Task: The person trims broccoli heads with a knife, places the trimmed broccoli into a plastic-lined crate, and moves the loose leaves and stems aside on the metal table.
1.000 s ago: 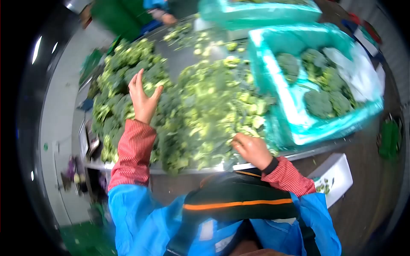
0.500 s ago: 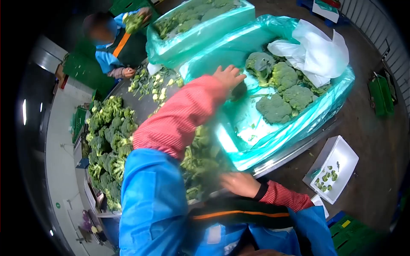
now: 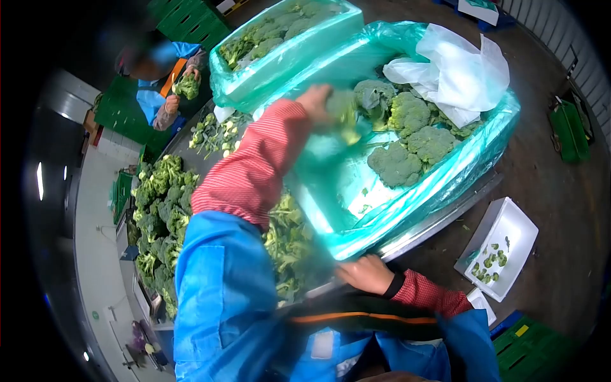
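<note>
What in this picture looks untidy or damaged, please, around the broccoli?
The white sheet looks untidy: it is bunched up, partly over the broccoli heads in the nearer lined box, not spread flat. Small green bits also lie loose on that box's bottom. I see no clear damage.

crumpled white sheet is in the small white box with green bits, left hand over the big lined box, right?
The head view puts the crumpled white sheet in the big lined box, beside broccoli heads, not the small white box. That one holds green bits, and the left hand is over the lined box.
</note>
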`<state>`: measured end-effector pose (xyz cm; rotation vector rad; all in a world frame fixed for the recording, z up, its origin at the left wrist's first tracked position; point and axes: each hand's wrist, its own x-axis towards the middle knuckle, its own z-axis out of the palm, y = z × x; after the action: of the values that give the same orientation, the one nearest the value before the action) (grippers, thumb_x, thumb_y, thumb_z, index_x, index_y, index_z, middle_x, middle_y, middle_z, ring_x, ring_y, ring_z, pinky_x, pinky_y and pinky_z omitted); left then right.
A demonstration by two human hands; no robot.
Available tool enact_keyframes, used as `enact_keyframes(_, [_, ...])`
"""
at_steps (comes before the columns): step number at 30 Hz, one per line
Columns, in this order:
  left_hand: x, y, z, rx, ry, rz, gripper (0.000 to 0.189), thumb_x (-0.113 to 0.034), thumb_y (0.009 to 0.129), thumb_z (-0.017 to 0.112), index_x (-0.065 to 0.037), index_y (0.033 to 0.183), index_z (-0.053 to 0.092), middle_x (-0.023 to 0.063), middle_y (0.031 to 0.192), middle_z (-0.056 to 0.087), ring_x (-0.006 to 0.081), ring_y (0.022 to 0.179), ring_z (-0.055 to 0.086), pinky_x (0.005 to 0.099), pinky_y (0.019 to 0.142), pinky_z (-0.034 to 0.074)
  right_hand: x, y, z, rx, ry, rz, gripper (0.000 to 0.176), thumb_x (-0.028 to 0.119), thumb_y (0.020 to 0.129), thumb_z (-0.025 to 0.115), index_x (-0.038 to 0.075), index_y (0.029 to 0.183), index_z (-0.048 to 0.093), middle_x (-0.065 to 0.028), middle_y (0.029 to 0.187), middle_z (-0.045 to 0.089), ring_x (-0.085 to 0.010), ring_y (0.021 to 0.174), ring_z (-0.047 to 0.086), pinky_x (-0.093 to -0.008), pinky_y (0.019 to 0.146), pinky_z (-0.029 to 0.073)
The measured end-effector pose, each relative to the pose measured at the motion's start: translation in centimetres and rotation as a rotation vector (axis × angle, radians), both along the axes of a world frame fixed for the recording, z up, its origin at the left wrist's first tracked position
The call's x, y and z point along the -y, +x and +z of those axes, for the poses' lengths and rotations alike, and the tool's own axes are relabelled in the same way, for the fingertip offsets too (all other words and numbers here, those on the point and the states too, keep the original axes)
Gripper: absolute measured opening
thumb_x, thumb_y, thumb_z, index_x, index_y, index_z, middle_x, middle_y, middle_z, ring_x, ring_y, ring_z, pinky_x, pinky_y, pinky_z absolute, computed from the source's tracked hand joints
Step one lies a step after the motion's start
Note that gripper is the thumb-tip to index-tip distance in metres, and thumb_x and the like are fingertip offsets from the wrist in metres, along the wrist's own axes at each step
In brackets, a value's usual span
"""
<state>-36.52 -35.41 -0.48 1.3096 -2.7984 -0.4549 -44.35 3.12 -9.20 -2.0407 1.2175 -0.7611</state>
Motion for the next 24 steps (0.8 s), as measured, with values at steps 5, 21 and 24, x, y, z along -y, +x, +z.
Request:
enact_keyframes(5, [-2.5,7.6,6.4,-0.812,0.459,0.277,0.089,-0.023,0.071,0.083,-0.006,0.143,0.032,0.0176,0.125,0.057,0.0245,0.107,0.062,0.0359,0.091,0.052,0.3,1.6,2.3,0.074,0.072,0.032,0.014,0.022,0.09,0.064,0.009,0.095,0.063,-0.0161,0.078,0.067,-0.038,0.068,0.066,-0.0471,0.06,0.054])
enact_keyframes(21, [-29.8,28.4,2.3,-1.226,0.559,1.117,0.116,-0.04,0.077,0.08,-0.004,0.154,0.001,0.0265,0.143,0.039,0.0372,0.125,0.048,0.0529,0.097,0.045,4.5,10.3,3.9,0.195,-0.095,-0.174,0.02,0.01,0.094,0.059,0.002,0.112,0.055,-0.0202,0.093,0.067,-0.0372,0.075,0.066,-0.0421,0.062,0.05])
enact_keyframes(24, [-30.8,30.5,-3.6,-1.286,0.426,1.188,0.106,-0.039,0.079,0.078,-0.007,0.152,0.008,0.0265,0.136,0.042,0.0341,0.109,0.059,0.0449,0.084,0.052,5.3,11.9,5.0,0.076,-0.133,-0.132,0.018,0.01,0.093,0.059,0.003,0.109,0.054,-0.0199,0.096,0.066,-0.039,0.078,0.065,-0.0451,0.064,0.051])
